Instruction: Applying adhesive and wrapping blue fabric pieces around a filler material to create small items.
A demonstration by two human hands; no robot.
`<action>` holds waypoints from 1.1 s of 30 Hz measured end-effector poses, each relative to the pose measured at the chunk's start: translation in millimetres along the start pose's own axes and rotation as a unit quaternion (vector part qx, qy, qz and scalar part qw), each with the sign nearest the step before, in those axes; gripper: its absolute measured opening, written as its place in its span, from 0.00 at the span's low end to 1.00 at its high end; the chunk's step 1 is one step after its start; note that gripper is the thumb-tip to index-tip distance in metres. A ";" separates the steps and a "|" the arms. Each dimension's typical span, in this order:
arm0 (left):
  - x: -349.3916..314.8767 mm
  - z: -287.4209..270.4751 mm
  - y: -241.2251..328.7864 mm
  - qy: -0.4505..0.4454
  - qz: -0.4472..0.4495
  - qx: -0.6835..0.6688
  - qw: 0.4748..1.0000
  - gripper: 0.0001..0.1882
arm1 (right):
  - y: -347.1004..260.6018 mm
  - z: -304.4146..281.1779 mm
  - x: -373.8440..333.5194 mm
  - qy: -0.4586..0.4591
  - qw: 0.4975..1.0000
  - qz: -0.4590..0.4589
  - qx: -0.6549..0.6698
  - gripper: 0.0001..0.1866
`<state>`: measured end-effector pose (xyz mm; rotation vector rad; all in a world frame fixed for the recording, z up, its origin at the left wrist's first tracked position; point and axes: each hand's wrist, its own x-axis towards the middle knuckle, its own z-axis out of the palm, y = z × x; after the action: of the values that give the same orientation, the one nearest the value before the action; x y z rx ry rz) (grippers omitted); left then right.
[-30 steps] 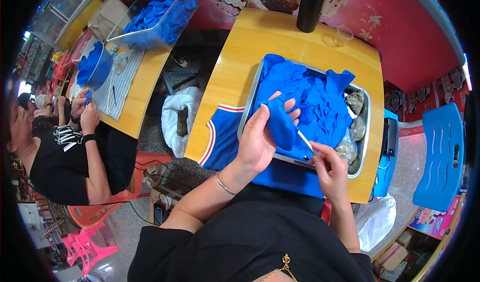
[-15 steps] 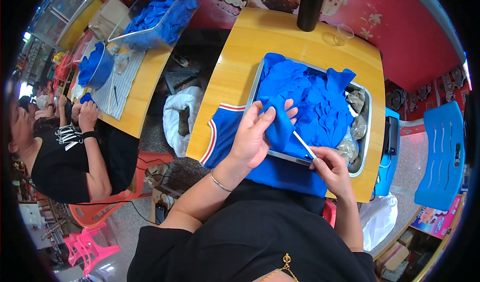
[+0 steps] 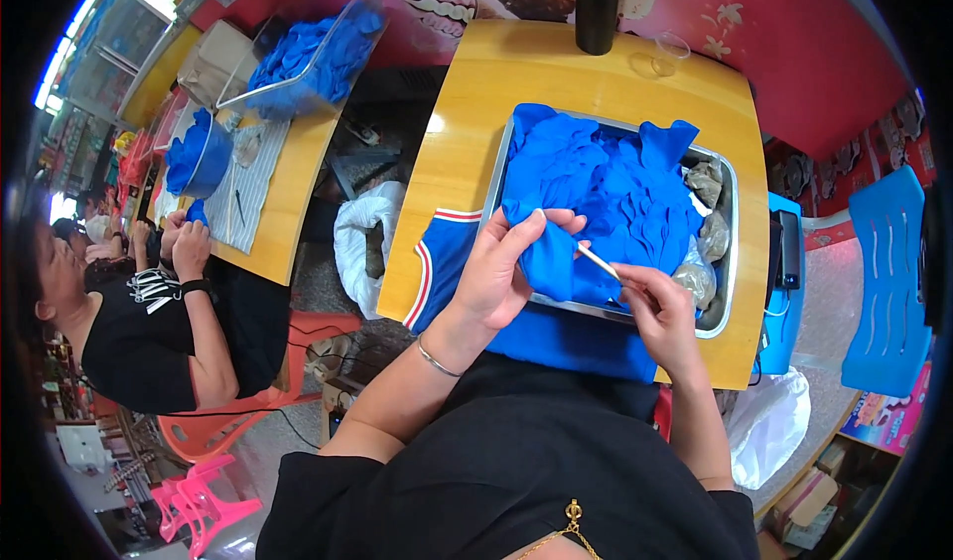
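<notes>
My left hand [image 3: 499, 280] pinches a blue cloth piece [image 3: 546, 267] between thumb and fingers, above the near left part of a metal tray [image 3: 732, 272]. In my right hand [image 3: 658, 312] is a thin pale stick [image 3: 599, 260]; its far end meets the cloth piece, and whether it goes inside a fold I cannot tell. A heap of similar blue pieces [image 3: 635, 203] fills most of the tray. Along the tray's right side lie small clear bags [image 3: 696, 284] with greyish-brown contents. A blue garment with red and white trim [image 3: 447, 262] lies under the tray's left side.
A black bottle [image 3: 597, 14] and a clear cup [image 3: 670, 56] stand at the table's far edge. To the left, a person in black [image 3: 139, 347] handles blue cloth beside a clear bin [image 3: 298, 73] and a blue basin [image 3: 210, 158]. A blue chair [image 3: 884, 292] is at right.
The cloth piece has turned and lies more folded over my left fingers. The stick and my right hand have shifted slightly. The whole view has tilted a little.
</notes>
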<state>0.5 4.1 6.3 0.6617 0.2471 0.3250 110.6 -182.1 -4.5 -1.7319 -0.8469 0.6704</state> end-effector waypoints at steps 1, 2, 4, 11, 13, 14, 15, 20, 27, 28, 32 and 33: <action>0.3 5.4 -0.8 0.039 -0.002 0.000 0.999 0.13 | 4.4 2.3 2.4 0.048 0.995 -0.075 -0.050 0.13; -0.1 8.9 0.0 0.080 -0.001 0.001 0.997 0.15 | 6.9 4.7 3.8 0.095 0.979 -0.151 -0.098 0.13; 0.7 -2.9 -2.6 0.045 0.006 -0.019 0.999 0.18 | 3.5 4.6 -0.6 0.028 0.997 -0.065 0.018 0.13; 2.4 25.5 -3.6 0.055 -0.012 0.010 0.998 0.25 | 10.1 14.9 -1.6 0.117 0.988 -0.105 0.007 0.14; 4.1 25.7 -3.8 0.069 -0.021 0.018 0.997 0.25 | 12.9 11.3 -2.2 0.126 0.980 -0.146 -0.038 0.15; 6.1 22.6 -4.7 0.067 -0.028 0.018 0.997 0.24 | 11.5 9.5 -5.2 0.087 0.993 -0.073 0.028 0.15; 7.6 21.1 -5.3 0.064 -0.036 0.018 0.997 0.24 | 12.6 9.2 -6.0 0.091 0.993 -0.073 0.032 0.15; 10.8 20.6 -9.5 0.065 -0.051 0.003 0.997 0.24 | 4.2 2.6 -10.1 0.172 0.963 -0.144 -0.149 0.16; 7.5 31.7 -16.8 0.088 0.041 0.018 0.995 0.24 | -7.0 5.0 -17.5 0.167 0.963 -0.124 -0.170 0.16; 6.7 32.1 -17.5 0.090 0.045 0.016 0.995 0.24 | -8.5 5.5 -17.2 0.174 0.960 -0.128 -0.176 0.16; 7.4 31.9 -22.5 0.089 0.110 0.033 0.989 0.24 | -10.9 7.0 -17.2 0.170 0.961 -0.123 -0.179 0.15; 7.4 31.3 -23.0 0.099 0.128 0.035 0.986 0.24 | -12.9 7.8 -16.0 0.168 0.961 -0.126 -0.182 0.15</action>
<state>22.5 -27.7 14.7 0.7321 0.3655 0.6336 92.2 -188.0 6.0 -1.9468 -0.9675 0.0420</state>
